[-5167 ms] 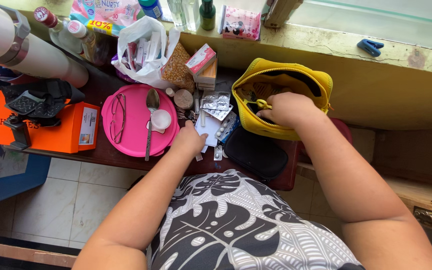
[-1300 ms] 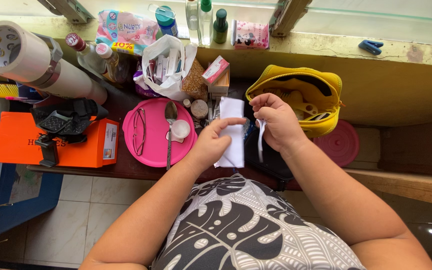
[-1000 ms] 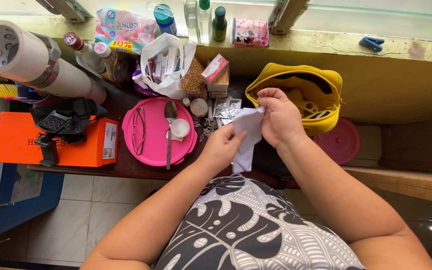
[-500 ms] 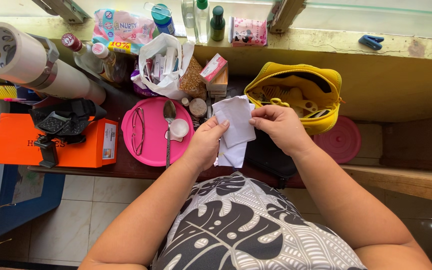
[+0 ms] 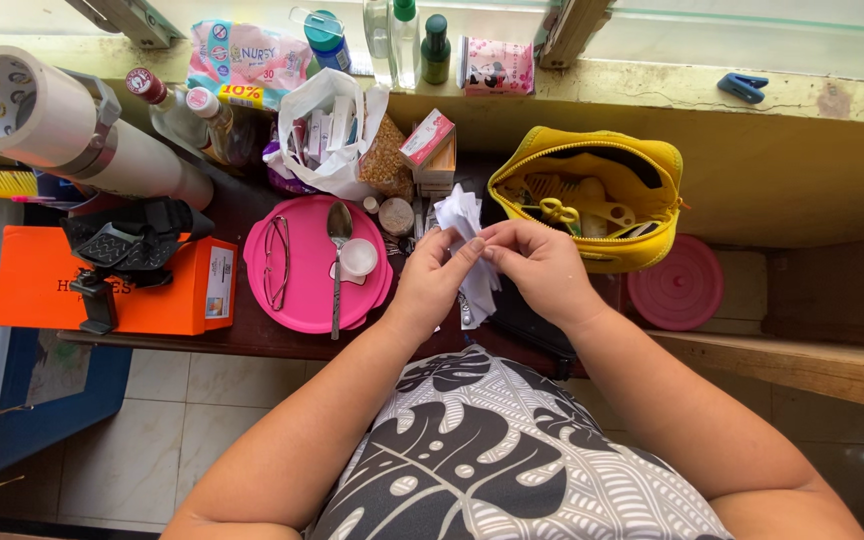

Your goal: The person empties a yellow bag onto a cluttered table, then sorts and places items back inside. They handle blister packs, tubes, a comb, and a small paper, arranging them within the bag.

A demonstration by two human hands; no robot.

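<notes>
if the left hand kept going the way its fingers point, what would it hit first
Probably the right hand: the left hand points up and right, fingertips already meeting it on the white paper. Beyond lies the yellow pouch.

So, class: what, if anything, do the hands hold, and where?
Both the left hand and right hand pinch a crumpled white paper near its middle.

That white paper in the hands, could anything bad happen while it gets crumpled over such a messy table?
Maybe. Both the left hand and the right hand pinch the white paper, which is already creased, so it might tear. The hands are close to the spoon and small white cup on the pink lid; an elbow swing could knock them. The yellow pouch is unzipped, so a bump might spill it.
</notes>
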